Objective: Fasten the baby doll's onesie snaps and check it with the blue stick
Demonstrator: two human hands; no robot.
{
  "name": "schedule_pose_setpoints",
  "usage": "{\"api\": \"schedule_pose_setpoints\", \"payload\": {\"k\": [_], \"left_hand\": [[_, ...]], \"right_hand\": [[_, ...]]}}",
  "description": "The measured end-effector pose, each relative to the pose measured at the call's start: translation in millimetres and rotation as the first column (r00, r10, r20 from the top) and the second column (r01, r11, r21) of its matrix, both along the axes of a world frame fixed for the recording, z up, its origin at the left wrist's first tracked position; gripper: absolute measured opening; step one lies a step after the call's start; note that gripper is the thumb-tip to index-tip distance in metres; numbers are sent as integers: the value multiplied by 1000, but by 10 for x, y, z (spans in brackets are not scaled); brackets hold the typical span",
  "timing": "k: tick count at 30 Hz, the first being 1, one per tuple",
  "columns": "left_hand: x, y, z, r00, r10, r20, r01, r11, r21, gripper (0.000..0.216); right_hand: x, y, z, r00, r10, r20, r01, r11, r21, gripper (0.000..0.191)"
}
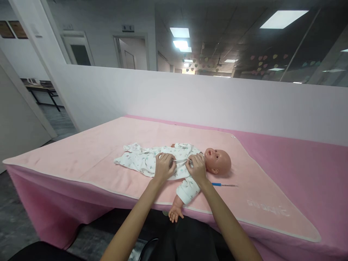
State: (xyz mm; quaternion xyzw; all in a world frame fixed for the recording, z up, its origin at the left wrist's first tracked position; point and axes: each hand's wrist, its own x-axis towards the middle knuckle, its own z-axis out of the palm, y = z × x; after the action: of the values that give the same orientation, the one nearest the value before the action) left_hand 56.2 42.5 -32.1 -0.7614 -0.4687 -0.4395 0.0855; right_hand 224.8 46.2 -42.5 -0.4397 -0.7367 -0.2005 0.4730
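A baby doll (217,161) lies on its back on a light pink blanket (95,152), head to the right, dressed in a white printed romper (141,159). One doll arm (179,204) hangs over the table's near edge. My left hand (164,167) and my right hand (196,169) rest on the doll's chest, fingers pinched. Between them runs a thin white tie of the romper (179,160), each hand pinching one end.
A thin blue-handled stick (223,185) lies on the blanket just right of my right forearm. The blanket covers a table with a darker pink cloth (299,163). A white partition wall (190,101) stands behind the table. A doorway opens at far left.
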Motion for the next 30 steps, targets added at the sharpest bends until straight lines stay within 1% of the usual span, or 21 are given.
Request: {"api": "schedule_pose_setpoints", "payload": {"k": [6,12,18,21,27,30], "left_hand": [[-25,15,-31,997,-18,80,21,999,-36,19],[-17,21,-43,997,-27,69,31,998,-57,22],[10,-10,-12,1000,-6,11,6,1000,-28,18],[7,-3,-18,1000,20,21,-20,1000,-17,20],[-19,25,-57,999,34,43,-34,999,12,21],[-35,34,-64,996,69,48,-71,997,29,20]], "right_hand": [[1,-16,18,1000,0,21,0,1000,-12,11],[3,-25,22,999,20,41,-19,1000,-23,14],[18,-18,-6,999,19,39,-20,1000,17,15],[22,-19,-3,998,30,47,-31,999,28,13],[21,-18,1,998,31,52,-33,999,36,12],[32,-21,-18,998,24,52,-26,999,42,12]]}}
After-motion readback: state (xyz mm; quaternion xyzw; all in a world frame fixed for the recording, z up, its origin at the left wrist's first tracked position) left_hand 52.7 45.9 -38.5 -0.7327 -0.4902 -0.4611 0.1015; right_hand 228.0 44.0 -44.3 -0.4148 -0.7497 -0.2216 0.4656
